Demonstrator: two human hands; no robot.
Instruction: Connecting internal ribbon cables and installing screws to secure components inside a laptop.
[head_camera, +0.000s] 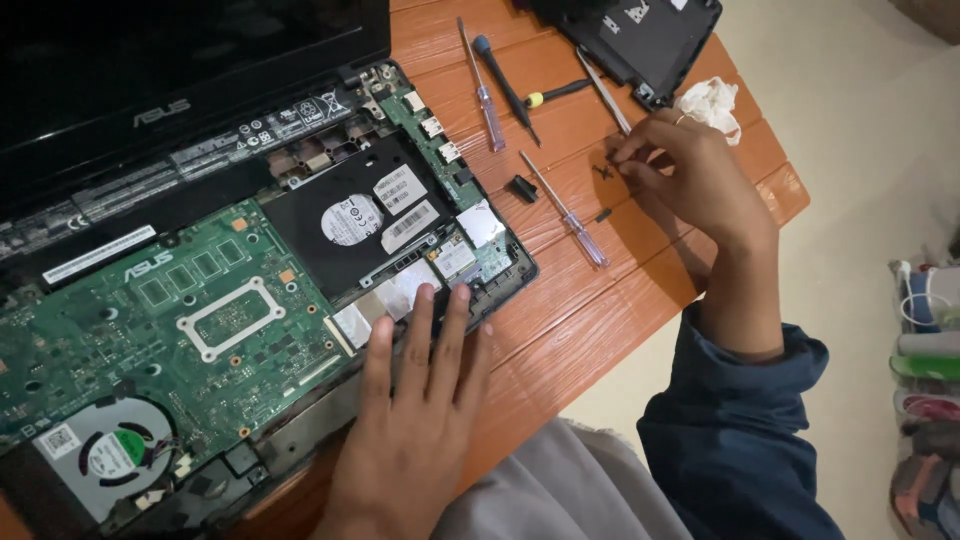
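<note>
Flat on the front edge of the opened laptop (300, 300) rests my left hand (415, 420), fingers spread and grasping nothing, fingertips touching the silver strip beside the green motherboard (180, 320). Out on the orange wooden table (600, 310), my right hand (690, 175) pinches a small dark screw (603, 171) between fingertips. Just beside it lie screwdrivers, one with a clear purple handle (575, 222). Above, crumpled white tissue (708, 103) sits near a black cover panel (640, 40).
</note>
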